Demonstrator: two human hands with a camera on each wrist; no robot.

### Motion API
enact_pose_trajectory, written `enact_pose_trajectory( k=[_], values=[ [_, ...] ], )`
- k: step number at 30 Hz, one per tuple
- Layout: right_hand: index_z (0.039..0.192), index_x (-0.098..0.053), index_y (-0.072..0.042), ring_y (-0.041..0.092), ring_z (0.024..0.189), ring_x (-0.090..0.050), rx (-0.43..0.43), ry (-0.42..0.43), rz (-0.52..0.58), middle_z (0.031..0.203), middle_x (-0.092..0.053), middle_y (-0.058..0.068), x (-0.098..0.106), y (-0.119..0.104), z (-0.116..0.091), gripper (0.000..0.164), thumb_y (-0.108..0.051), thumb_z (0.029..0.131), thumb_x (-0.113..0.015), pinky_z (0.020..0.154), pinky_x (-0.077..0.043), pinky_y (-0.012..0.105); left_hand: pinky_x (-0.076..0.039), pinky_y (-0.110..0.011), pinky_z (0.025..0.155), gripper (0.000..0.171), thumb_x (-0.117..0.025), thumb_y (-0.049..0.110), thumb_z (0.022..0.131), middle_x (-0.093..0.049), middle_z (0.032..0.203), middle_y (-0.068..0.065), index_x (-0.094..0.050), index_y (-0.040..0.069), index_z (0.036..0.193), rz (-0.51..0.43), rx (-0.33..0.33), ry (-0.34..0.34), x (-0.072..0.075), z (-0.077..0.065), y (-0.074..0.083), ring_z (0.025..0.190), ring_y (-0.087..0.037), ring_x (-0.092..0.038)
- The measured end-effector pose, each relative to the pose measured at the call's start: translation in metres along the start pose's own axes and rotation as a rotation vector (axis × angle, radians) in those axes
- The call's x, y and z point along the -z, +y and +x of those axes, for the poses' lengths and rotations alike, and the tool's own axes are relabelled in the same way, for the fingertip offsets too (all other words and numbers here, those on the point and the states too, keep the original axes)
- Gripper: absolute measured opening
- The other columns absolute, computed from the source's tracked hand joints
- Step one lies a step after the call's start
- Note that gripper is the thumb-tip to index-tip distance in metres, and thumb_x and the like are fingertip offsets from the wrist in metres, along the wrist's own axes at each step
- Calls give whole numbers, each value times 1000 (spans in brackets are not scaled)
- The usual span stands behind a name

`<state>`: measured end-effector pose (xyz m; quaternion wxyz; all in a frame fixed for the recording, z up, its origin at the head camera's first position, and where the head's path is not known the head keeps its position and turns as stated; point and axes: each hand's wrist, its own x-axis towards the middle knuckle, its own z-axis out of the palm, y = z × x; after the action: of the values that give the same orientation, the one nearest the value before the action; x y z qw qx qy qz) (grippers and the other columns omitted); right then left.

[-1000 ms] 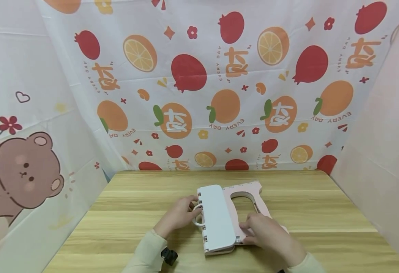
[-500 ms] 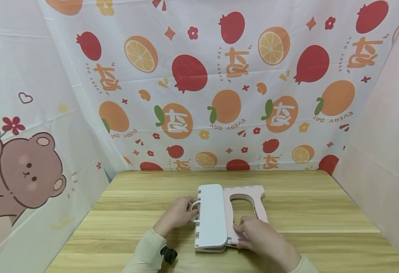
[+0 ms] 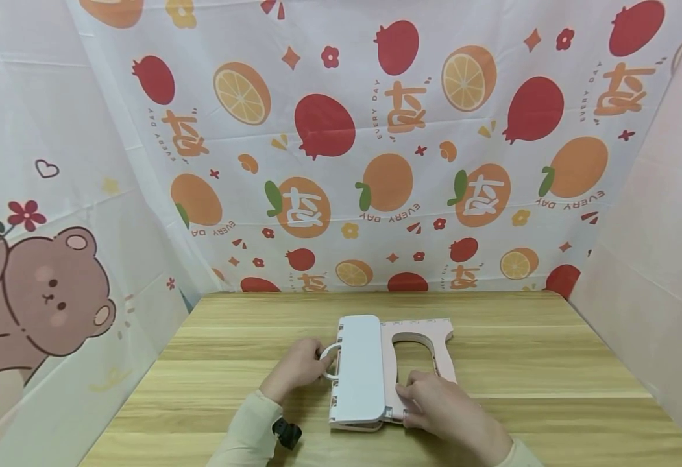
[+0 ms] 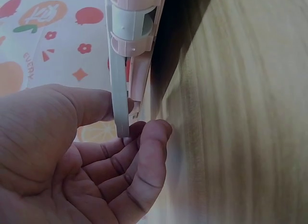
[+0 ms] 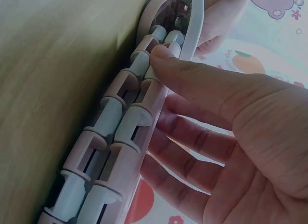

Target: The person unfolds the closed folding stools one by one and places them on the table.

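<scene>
A folded plastic step stool [image 3: 361, 370], with a white top panel and pink legs [image 3: 442, 357], lies on the wooden table. At its left side sticks out a white carrying handle [image 3: 326, 366], which my left hand [image 3: 296, 368] holds with curled fingers. The left wrist view has the handle [image 4: 119, 94] between thumb and fingers. My right hand [image 3: 442, 408] grips the near edge of the pink leg part, covering its lower right corner. In the right wrist view the thumb lies on the white-and-pink hinge row [image 5: 120, 113], and the other fingers are against the pink panel.
The wooden table [image 3: 557, 370] extends around the stool. A fruit-print cloth [image 3: 364, 246] hangs behind the table's far edge, with pale cloth walls at both sides. A black device [image 3: 287, 433] sits on the left wrist.
The stool has slid a little left and turned straighter on the table. My right hand has moved left with it. The left hand has shifted slightly left and keeps to the handle.
</scene>
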<state>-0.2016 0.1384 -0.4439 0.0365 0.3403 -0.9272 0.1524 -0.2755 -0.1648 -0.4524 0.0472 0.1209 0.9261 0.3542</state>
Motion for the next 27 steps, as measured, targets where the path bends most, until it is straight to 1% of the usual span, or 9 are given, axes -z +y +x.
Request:
enact_pose_trajectory(
  k=[4, 7, 14, 21, 27],
  values=[
    [120, -80, -14, 1, 70, -40, 2, -6, 3, 85, -56, -11, -1, -1, 1, 45, -27, 80, -95, 59, -39, 19, -42, -26, 50, 29, -68, 18, 105, -66, 65, -6, -64, 6, 79, -9, 20, -4, 1, 0, -2, 52, -13, -57],
    [122, -80, -14, 1, 70, -40, 0, -15, 1, 85, -55, -11, -1, -2, 1, 49, -28, 78, -96, 59, -39, 19, -43, -26, 49, 27, -67, 16, 105, -66, 66, -6, -64, 5, 80, -20, 32, -5, 2, 0, -2, 53, -13, -59],
    [131, -78, -9, 0, 70, -39, 15, -7, -6, 88, -58, -10, -2, -3, 1, 57, -27, 80, -95, 58, -39, 18, -47, -26, 49, 25, -65, 13, 104, -67, 66, -8, -63, 5, 80, -46, 34, 12, 6, 0, -1, 53, -15, -61],
    [134, -76, -6, -1, 70, -40, 11, -7, 26, 92, -62, -8, 2, -6, 1, 58, -26, 82, -94, 59, -39, 18, -52, -26, 50, 22, -64, 11, 102, -67, 68, -8, -63, 5, 81, -65, 51, 40, 14, -1, 4, 56, -17, -66],
    [131, -77, -7, 0, 70, -39, 42, 19, 20, 89, -57, -9, 5, -9, -1, 52, -25, 84, -93, 62, -40, 17, -55, -26, 50, 22, -64, 11, 103, -67, 69, -10, -61, 4, 82, -104, 48, 72, 20, -3, 10, 57, -19, -69]
  ],
)
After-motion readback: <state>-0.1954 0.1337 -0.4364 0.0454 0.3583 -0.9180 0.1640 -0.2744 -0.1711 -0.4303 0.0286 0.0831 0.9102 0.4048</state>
